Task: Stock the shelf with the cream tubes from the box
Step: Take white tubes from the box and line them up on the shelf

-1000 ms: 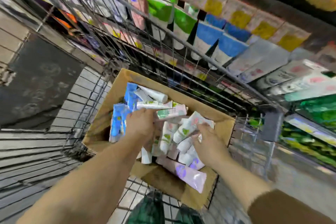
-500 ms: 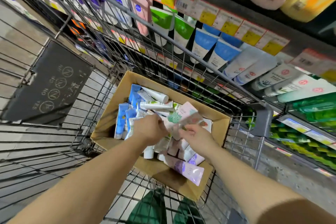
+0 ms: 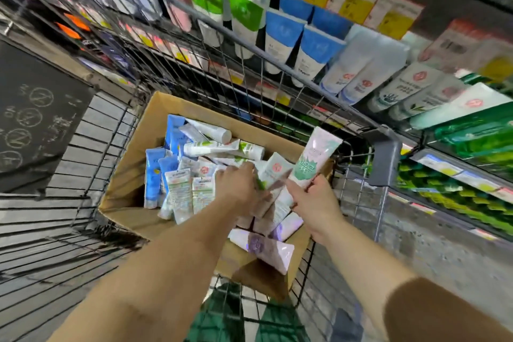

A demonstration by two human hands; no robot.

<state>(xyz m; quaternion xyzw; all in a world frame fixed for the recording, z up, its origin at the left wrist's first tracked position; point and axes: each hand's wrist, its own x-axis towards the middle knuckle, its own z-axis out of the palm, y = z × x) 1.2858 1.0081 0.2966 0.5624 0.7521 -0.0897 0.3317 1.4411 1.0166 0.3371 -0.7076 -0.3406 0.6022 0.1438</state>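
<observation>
The shelf runs across in front of me, its rows of tubes hanging nearly full behind the wire side of the trolley. Inside the trolley sits the cardboard box, open, with the cream tubes heaped loosely in it, blue ones at the left, white and green in the middle, a lilac tube lying at the near edge. My left hand is down among the pile, fingers curled around tubes there, though which ones I cannot tell. My right hand grips a pink-and-green tube by its lower end, lifted clear above the box rim. I judge the risks are these: gripped so low, the tube could swing and catch the trolley wire as I reach over; my left hand could drag neighbouring tubes out; and I could hang this tube in the wrong row.
</observation>
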